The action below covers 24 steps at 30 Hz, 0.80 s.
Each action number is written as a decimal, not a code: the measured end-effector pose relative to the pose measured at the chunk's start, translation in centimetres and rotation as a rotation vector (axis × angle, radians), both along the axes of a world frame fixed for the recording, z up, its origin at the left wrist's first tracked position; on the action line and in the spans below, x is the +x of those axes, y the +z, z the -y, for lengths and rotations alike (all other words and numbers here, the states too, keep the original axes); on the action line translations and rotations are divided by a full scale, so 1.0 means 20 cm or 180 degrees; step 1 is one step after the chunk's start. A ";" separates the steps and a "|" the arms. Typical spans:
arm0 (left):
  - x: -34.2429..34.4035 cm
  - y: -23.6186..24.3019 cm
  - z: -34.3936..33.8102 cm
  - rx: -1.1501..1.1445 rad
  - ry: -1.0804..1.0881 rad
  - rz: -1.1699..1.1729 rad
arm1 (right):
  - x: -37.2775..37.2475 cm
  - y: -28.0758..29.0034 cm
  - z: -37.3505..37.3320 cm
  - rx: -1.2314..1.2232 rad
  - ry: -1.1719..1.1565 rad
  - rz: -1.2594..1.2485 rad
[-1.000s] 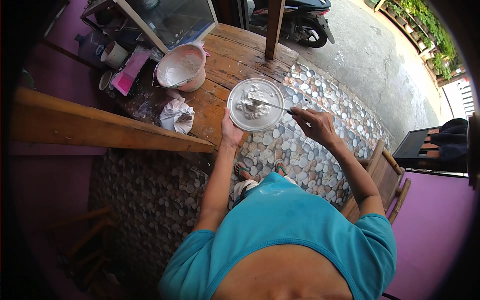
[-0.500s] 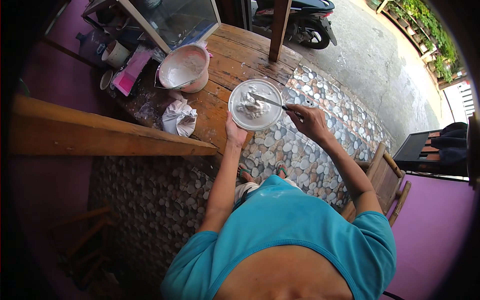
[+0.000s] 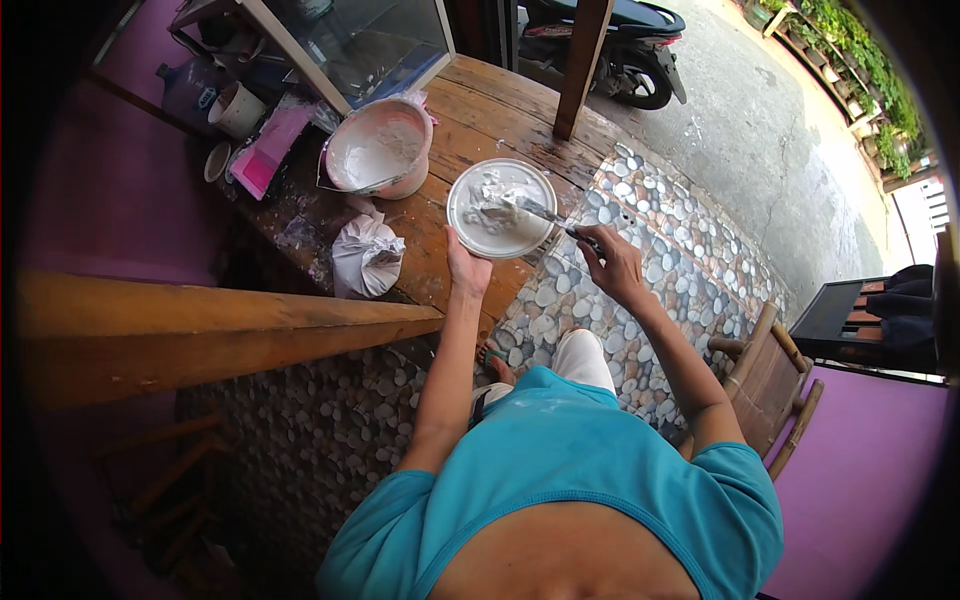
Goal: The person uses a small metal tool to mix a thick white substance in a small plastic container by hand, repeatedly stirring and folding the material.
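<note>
My left hand (image 3: 468,266) grips the near edge of a round white plastic lid (image 3: 535,238), its thumb near the rim. A thick white paste (image 3: 488,188) is spread in the middle of the lid. In my right hand (image 3: 616,266) is the dark handle of a putty knife (image 3: 548,213). Its metal blade reaches over the lid's right rim and rests in the paste, which partly covers the tip. The lid is held just above the right edge of the wooden table (image 3: 480,100).
On the table stand a pale pink bucket (image 3: 405,185) with white powder or paste inside, a crumpled white bag (image 3: 366,258), a pink tray (image 3: 262,165) and a glass case (image 3: 370,45). A wooden beam (image 3: 230,320) crosses at left. A bamboo chair (image 3: 765,385) stands right; a motorbike (image 3: 640,70) is parked outside.
The putty knife has turned and its blade now lies flatter and lower in the paste. My right hand has shifted slightly down. One foot has gone out of sight as a leg stepped forward.
</note>
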State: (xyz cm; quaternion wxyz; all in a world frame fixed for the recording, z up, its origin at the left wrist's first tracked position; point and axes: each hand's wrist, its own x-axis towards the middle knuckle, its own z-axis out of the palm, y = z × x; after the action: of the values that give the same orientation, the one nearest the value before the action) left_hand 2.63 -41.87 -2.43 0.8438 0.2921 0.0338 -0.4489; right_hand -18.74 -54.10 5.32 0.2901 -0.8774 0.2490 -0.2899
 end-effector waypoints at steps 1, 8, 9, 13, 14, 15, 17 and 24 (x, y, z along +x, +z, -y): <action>0.01 0.03 0.04 -0.0028 0.0020 0.0004 | 0.02 -0.04 0.02 -0.0325 0.0000 0.0004; 0.06 0.18 0.33 -0.0262 0.0759 0.0152 | 0.11 -0.09 0.29 -0.1144 0.0010 -0.0001; 0.06 0.18 0.36 -0.0233 0.0786 0.0179 | 0.12 -0.06 0.34 -0.1113 0.0034 0.0026; 0.06 0.18 0.49 -0.0070 0.1217 0.0104 | 0.15 0.05 0.57 -0.0956 0.0688 -0.0106; 0.07 0.18 0.51 -0.0160 0.1279 0.0051 | 0.15 0.07 0.61 -0.0984 0.0839 -0.0246; 0.05 0.18 0.53 -0.0267 0.1349 -0.0049 | 0.14 0.08 0.65 -0.1032 0.1003 -0.0431; 0.02 0.17 0.57 -0.0129 0.1415 -0.0106 | 0.13 0.11 0.72 -0.1075 0.1121 -0.0500; 0.03 0.11 0.58 -0.0311 0.1551 -0.0102 | 0.18 0.27 0.80 -0.1066 0.1599 -0.1258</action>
State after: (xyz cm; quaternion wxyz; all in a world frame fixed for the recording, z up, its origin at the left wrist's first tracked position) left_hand 3.23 -53.49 -0.27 0.9397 0.2270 0.0948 -0.2378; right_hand -15.10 -70.03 10.69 0.1507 -0.9857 0.0259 -0.0712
